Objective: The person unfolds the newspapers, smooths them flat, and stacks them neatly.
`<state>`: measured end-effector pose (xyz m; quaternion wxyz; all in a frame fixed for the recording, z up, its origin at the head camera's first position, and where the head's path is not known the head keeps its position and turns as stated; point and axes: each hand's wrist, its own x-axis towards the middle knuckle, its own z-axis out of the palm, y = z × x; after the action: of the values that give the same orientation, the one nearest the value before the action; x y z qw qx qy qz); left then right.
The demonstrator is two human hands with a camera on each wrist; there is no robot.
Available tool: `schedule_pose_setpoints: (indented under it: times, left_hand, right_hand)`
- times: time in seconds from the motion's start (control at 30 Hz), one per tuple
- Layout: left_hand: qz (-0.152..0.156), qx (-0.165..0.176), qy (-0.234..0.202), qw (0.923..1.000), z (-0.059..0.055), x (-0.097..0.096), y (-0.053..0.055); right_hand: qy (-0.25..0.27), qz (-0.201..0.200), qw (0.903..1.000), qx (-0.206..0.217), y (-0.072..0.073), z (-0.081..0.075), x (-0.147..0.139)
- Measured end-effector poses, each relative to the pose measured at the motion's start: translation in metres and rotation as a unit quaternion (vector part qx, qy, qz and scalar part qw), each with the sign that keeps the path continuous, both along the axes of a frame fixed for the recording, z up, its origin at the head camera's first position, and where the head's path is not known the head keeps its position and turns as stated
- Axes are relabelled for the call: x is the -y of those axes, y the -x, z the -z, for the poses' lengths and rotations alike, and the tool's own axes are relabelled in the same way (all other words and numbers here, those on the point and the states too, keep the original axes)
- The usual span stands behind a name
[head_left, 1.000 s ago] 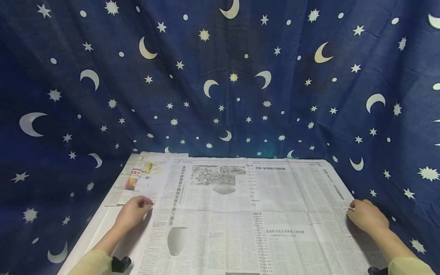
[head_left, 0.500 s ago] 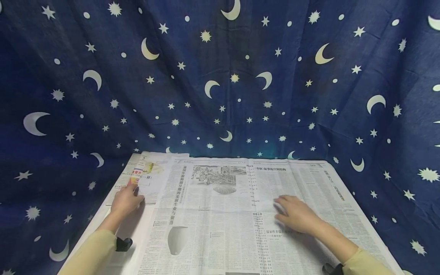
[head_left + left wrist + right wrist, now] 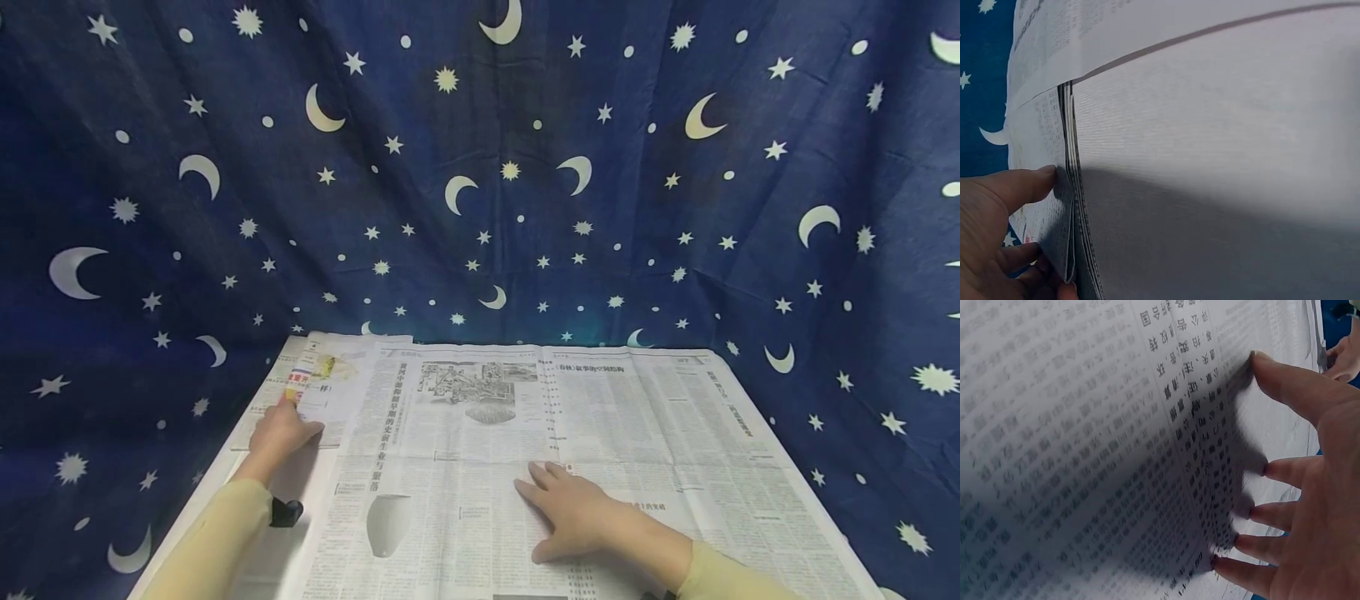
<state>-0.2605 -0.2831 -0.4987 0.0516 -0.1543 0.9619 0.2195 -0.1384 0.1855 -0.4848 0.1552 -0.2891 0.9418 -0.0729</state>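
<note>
An unfolded newspaper (image 3: 465,475) covers most of the table, printed with dense text, a drawing and a grey vessel. Under its left side, a stack of folded newspapers (image 3: 341,404) with a colourful ad pokes out. My left hand (image 3: 277,433) holds this stack at its left part; in the left wrist view the thumb (image 3: 1038,181) lies on top and the other fingers curl at the stack's edge. My right hand (image 3: 577,512) rests over the middle of the unfolded newspaper, fingers spread and fingertips at the paper in the right wrist view.
The white tabletop (image 3: 198,517) shows along the left edge. A dark blue curtain (image 3: 495,208) with moons and stars hangs behind the table and on both sides.
Both hands have left the unfolded newspaper's side edges. The left went up and left to the folded stack and took hold there; the right swept leftward to the sheet's middle.
</note>
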Motion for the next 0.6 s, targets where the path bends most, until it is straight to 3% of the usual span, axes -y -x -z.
schedule_pose_setpoints:
  times: [0.27,0.4,0.6]
  left_hand:
    - [0.018,-0.004,-0.033,0.9993,0.007,0.007,0.008]
    - [0.037,-0.018,-0.028,0.9987,0.009,0.008,0.010]
    - [0.028,-0.076,-0.042,0.9958,0.005,0.011,0.005]
  right_hand:
    - [-0.012,-0.004,0.9999,-0.005,0.000,0.004,0.004]
    - [-0.015,-0.007,0.9998,-0.012,0.001,0.006,0.004]
    - [-0.015,-0.006,0.9998,-0.013,0.001,0.008,0.002]
